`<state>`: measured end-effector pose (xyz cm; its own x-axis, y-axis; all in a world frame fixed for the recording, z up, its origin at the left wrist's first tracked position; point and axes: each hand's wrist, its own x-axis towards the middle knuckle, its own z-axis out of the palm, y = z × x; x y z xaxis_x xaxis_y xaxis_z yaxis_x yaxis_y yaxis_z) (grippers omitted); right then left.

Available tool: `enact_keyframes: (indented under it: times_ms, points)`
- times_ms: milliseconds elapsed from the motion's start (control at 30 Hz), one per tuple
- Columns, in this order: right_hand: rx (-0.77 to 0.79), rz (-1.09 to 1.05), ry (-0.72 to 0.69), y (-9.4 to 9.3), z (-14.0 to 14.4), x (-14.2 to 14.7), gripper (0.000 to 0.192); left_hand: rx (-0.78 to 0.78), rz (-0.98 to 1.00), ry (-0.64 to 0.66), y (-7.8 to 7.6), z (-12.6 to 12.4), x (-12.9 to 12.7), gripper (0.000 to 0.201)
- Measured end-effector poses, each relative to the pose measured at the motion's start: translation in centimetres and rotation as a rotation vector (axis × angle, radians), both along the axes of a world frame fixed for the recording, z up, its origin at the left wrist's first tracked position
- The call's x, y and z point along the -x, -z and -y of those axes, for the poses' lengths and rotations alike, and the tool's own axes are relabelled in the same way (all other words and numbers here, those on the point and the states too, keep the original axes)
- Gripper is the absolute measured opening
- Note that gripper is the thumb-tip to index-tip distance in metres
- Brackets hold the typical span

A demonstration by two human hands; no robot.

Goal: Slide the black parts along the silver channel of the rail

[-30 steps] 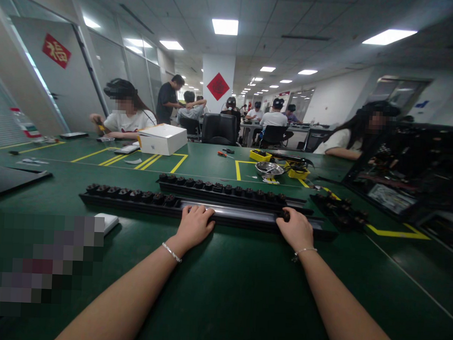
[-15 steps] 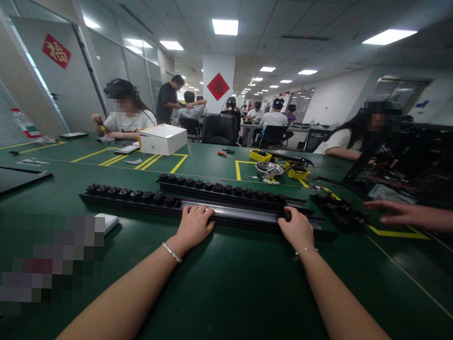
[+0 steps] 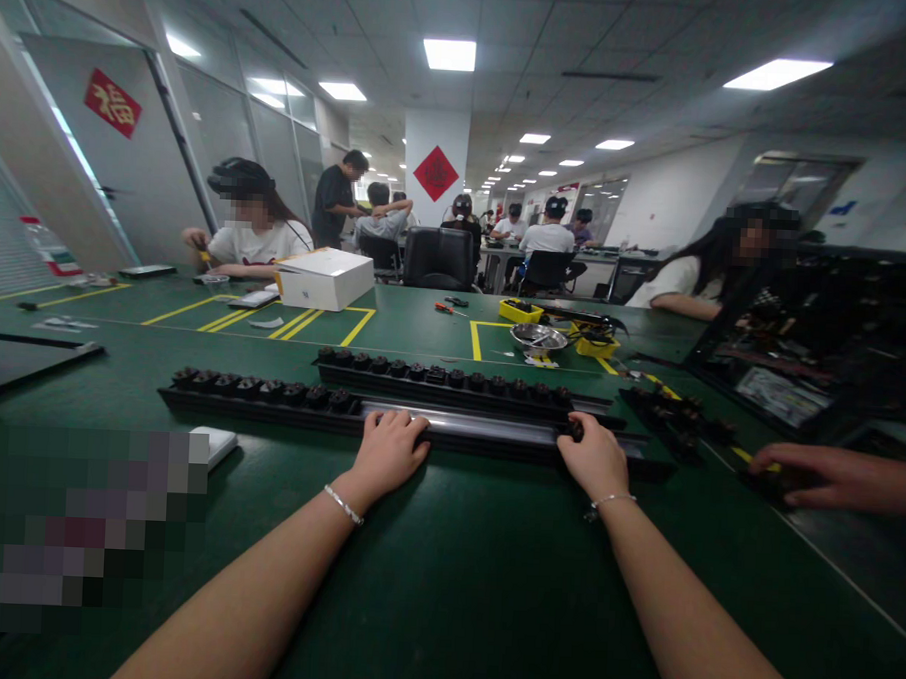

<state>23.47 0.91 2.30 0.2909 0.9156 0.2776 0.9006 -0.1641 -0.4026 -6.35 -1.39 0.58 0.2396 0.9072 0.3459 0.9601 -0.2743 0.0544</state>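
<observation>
In front of me a long black power strip housing lies across the table, its left part filled with a row of black socket modules. My left hand is closed over its front edge, just right of that row. Farther right, my right hand holds a small black socket module at the channel, thumb and fingers closed round it. Much of this piece is hidden by the fingers. Behind lies a second housing with socket modules along most of its length.
More black parts lie to the right, near a co-worker's hand. Farther back are a metal bowl, yellow bins, a screwdriver and a white box. A dark open-framed case stands at right.
The co-worker's hand at the right has moved down and to the right, its fingers now bent toward the table. My own hands and both housings look unmoved.
</observation>
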Motion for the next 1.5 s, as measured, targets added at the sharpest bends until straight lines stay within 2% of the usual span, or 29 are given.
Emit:
enact_keyframes:
  times_ms: [500, 1200, 1500]
  points:
    - [-0.033, 0.103, 0.032, 0.0, 0.2, -0.4, 0.046, -0.003, 0.01, -0.001, 0.1, 0.0, -0.1, 0.027]
    - [0.017, 0.047, 0.039, -0.2, 0.0, -1.0, 0.048, -0.012, -0.012, -0.004, 0.0, 0.1, 0.0, 0.026]
    - [0.029, 0.01, 0.048, -0.3, 0.0, -1.3, 0.047, -0.051, -0.008, 0.015, 0.4, -0.2, 0.1, 0.026]
